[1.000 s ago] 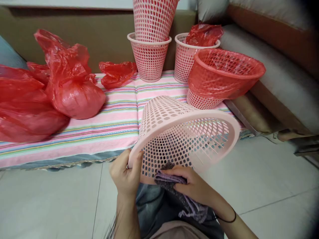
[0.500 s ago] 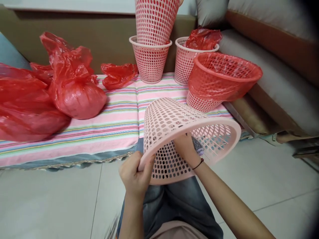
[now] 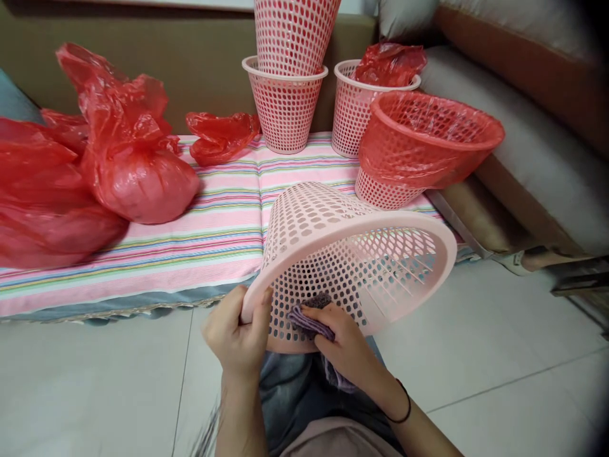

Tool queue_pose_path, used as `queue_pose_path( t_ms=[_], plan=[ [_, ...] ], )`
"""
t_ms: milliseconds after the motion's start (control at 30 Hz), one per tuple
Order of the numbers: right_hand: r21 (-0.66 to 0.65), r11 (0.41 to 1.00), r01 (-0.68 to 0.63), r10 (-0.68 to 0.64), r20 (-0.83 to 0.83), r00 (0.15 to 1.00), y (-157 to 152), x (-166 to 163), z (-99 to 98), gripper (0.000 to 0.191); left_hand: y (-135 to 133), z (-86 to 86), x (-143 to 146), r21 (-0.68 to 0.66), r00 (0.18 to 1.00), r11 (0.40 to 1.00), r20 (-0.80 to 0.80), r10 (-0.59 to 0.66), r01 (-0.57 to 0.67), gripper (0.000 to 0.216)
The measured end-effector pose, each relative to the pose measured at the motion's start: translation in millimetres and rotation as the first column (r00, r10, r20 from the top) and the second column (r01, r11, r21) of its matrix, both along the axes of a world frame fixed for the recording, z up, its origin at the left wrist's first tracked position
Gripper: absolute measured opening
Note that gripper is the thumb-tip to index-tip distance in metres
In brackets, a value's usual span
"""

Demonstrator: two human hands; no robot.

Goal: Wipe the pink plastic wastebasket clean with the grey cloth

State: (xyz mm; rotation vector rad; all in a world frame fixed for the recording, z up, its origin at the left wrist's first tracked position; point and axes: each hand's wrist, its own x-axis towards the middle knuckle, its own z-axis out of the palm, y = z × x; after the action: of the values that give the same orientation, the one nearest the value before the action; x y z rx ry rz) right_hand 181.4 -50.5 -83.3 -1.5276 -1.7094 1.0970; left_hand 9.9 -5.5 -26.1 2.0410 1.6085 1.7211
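Observation:
A pink perforated plastic wastebasket (image 3: 304,222) lies tilted on its side over my lap, its mouth turned toward me. My left hand (image 3: 240,336) grips its rim at the left, thumb inside and fingers around the outside. At the lower part of the mouth, my right hand (image 3: 345,346) is closed on a bunched purple and grey cloth (image 3: 311,322). The cloth touches the basket's inner wall just inside the rim, and part of it hangs below my palm.
Stacked pink baskets (image 3: 288,111) stand on a striped bench cover (image 3: 223,244). Beside them are another basket (image 3: 349,120) holding a red bag and a red-lined basket (image 3: 380,190). Filled red bags (image 3: 143,184) sit at left, a smaller red bag (image 3: 223,136) behind. Cushions (image 3: 514,139) lie at right.
My right hand has drawn back from deep inside the basket to near its rim, bringing the cloth into view. The basket and my left hand have shifted slightly left.

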Motion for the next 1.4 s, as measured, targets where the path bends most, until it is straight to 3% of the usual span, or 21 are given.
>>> queue_pose_path(
  t_ms=[200, 400, 567, 667, 767, 867, 1033, 1133, 1233, 1333, 1400],
  plan=[
    [-0.141, 0.984, -0.105, 0.062, -0.279, 0.958, -14.0, -10.4, 13.0, 0.056, 2.4, 21.5, -17.2, 0.067, 0.974, 0.992, -0.196, 0.114, -0.103, 0.046],
    [-0.103, 0.964, -0.243, 0.181, -0.415, 0.892, -9.1, -12.5, 28.2, 0.059, 15.6, 55.1, -20.9, 0.131, 0.932, 0.984, -0.325, 0.158, -0.121, 0.049],
    [0.097, 0.989, -0.108, 0.124, -0.174, 0.977, 19.8, -0.4, 26.3, 0.057, 31.5, 75.5, -11.9, -0.060, 0.939, 0.996, -0.332, -0.085, 0.069, 0.048],
    [0.170, 0.979, -0.115, 0.110, 0.041, 0.993, 34.4, 1.7, 16.6, 0.055, 36.7, 78.0, -8.0, -0.148, 0.939, 0.971, -0.265, -0.220, 0.185, 0.046],
    [0.182, 0.967, -0.179, 0.139, 0.213, 0.967, 41.1, -1.0, 4.8, 0.053, 34.1, 72.8, -7.5, -0.219, 0.942, 0.944, -0.174, -0.286, 0.246, 0.034],
    [0.173, 0.973, -0.155, 0.110, 0.244, 0.964, 41.2, -4.7, -6.3, 0.055, 22.8, 56.3, -7.8, -0.250, 0.955, 0.936, -0.099, -0.279, 0.247, 0.020],
    [0.128, 0.989, -0.075, 0.056, 0.143, 0.988, 35.5, -6.5, -20.7, 0.058, -5.5, 1.9, -4.4, -0.085, 0.990, 0.993, 0.127, -0.064, 0.076, 0.021],
    [0.122, 0.991, -0.049, 0.040, 0.076, 0.996, 30.3, -7.5, -25.5, 0.060, -14.9, -22.4, -2.4, -0.070, 0.976, 0.998, 0.217, 0.021, -0.006, 0.022],
    [0.109, 0.994, -0.033, 0.034, -0.014, 0.999, 20.8, -11.3, -24.8, 0.059, -12.8, -24.9, 0.1, -0.046, 0.972, 0.998, 0.229, 0.050, -0.041, 0.027],
    [0.040, 0.998, -0.049, 0.054, -0.146, 0.988, 6.0, -14.9, -15.5, 0.055, -4.1, -14.1, 2.8, -0.034, 0.978, 0.998, 0.204, 0.050, -0.044, 0.030],
    [-0.009, 0.991, -0.131, 0.125, -0.245, 0.962, -4.4, -14.2, -4.3, 0.056, 2.2, -6.1, 3.9, -0.036, 0.986, 0.999, 0.162, 0.044, -0.038, 0.032]
  ],
)
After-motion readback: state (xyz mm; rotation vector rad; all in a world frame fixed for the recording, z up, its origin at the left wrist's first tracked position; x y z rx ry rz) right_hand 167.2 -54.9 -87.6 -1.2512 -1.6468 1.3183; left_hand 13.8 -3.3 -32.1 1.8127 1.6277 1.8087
